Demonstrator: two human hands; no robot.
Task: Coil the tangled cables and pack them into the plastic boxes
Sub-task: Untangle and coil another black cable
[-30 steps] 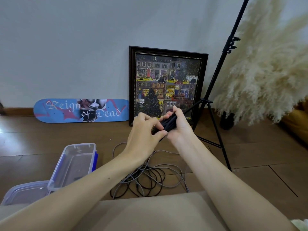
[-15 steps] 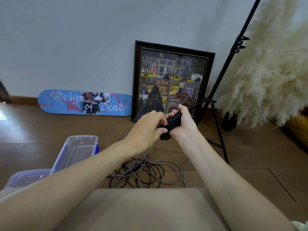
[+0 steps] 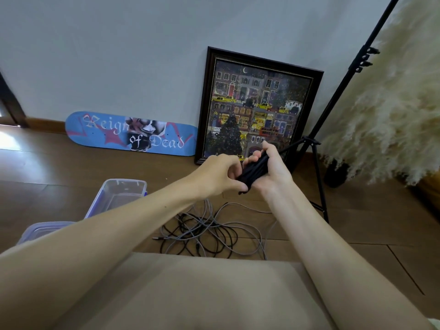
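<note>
Brown wooden floor [image 3: 59,177] runs to a plain white wall [image 3: 119,55] at the far side. Against that wall lean a blue skateboard deck [image 3: 107,136] on the left and, just to its right, a dark-framed picture [image 3: 257,108] of a night street. A black tripod [image 3: 339,89] stands to the right of the frame, its pole tilted up and to the right, with pale pampas grass [image 3: 392,103] beyond it at the far right. Both bare forearms reach forward to the centre. The right hand [image 3: 273,170] has its fingers curled round a coiled black cable [image 3: 253,169], clamping the bundle against the palm, thumb uppermost. The left hand [image 3: 219,177] meets the bundle from the left, fingers bent in and thumb pressed to its near end in a pinch. The bundle is held in the air in front of the lower edge of the frame, clear of the floor. Directly below the hands, the tangled cables [image 3: 209,232], grey and black, lie in a loose heap on the floor. A clear plastic box [image 3: 122,181] with blue trim sits open on the floor to the left of the heap; what it holds cannot be made out. A second plastic box [image 3: 42,231] lies nearer and further left, partly hidden by the left forearm. A beige cushion [image 3: 202,294] fills the near edge.
</note>
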